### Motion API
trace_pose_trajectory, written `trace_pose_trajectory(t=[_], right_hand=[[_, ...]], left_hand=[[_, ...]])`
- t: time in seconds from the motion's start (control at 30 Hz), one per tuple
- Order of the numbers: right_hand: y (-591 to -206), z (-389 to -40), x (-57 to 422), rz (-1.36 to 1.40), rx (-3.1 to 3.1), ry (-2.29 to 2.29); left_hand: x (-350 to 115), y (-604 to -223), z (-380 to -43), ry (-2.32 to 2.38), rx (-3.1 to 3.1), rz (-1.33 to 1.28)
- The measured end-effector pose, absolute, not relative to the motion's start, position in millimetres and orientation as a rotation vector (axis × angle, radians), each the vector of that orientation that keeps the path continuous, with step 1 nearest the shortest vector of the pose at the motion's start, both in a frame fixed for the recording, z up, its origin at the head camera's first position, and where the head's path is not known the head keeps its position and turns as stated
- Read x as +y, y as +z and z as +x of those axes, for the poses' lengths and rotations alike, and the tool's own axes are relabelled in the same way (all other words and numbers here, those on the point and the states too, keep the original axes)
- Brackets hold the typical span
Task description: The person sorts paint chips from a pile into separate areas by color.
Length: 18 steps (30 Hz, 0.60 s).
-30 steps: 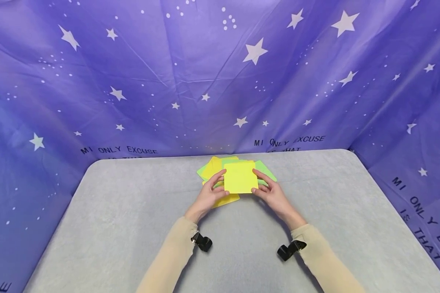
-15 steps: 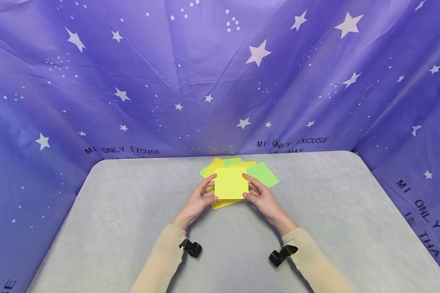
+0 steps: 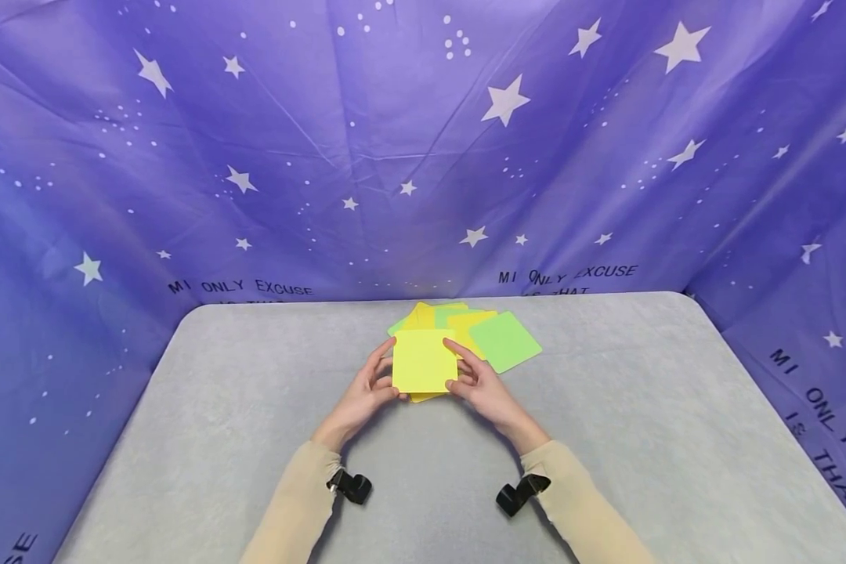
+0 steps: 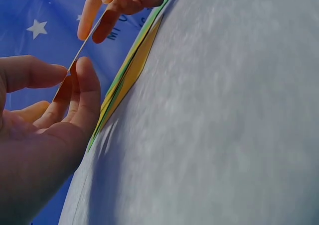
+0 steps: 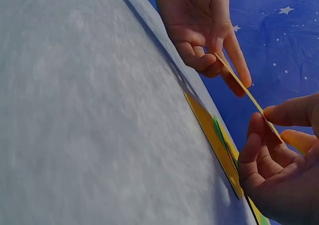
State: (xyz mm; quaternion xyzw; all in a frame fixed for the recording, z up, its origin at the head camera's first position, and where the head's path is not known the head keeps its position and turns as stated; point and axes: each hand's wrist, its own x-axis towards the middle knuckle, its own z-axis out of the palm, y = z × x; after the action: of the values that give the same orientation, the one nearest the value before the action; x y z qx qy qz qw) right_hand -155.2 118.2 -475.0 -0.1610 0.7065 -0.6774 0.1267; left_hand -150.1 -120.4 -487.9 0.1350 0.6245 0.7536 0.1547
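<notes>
A yellow square card (image 3: 424, 360) is held up above the grey table, its flat face showing in the head view. My left hand (image 3: 356, 398) pinches its left edge between thumb and fingers. At the right edge, my right hand (image 3: 492, 396) pinches it the same way. Both wrist views show the card edge-on, as a thin line between the hands, apart from the tabletop. Beneath and behind it lies a loose pile of yellow and green square cards. One green card (image 3: 505, 342) sticks out on the right; a yellow card (image 3: 471, 319) lies beside it, partly covered.
The grey table (image 3: 240, 407) has its far edge just behind the pile. A purple curtain (image 3: 409, 141) with white stars and printed words hangs behind and along both sides. Black cameras (image 3: 356, 487) are strapped to both wrists.
Both hands have carried the yellow card left and slightly nearer in the head view. More of the green card on the pile's right side shows now. The grips stay the same.
</notes>
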Motion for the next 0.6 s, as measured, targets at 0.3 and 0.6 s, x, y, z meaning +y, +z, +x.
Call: trace_pose_trajectory(t=[0.3,0.6], right_hand=[[-476.1,-154.7,101.1,-0.453,2.043,-1.944],[-475.4,-151.8,82.2,-0.453,2.026,-1.94]], left_hand=[[-141.7,-488.1,-142.6,2.135,1.823,0.394],[-167.3,-485.2,-133.9,2.054,1.878,0.368]])
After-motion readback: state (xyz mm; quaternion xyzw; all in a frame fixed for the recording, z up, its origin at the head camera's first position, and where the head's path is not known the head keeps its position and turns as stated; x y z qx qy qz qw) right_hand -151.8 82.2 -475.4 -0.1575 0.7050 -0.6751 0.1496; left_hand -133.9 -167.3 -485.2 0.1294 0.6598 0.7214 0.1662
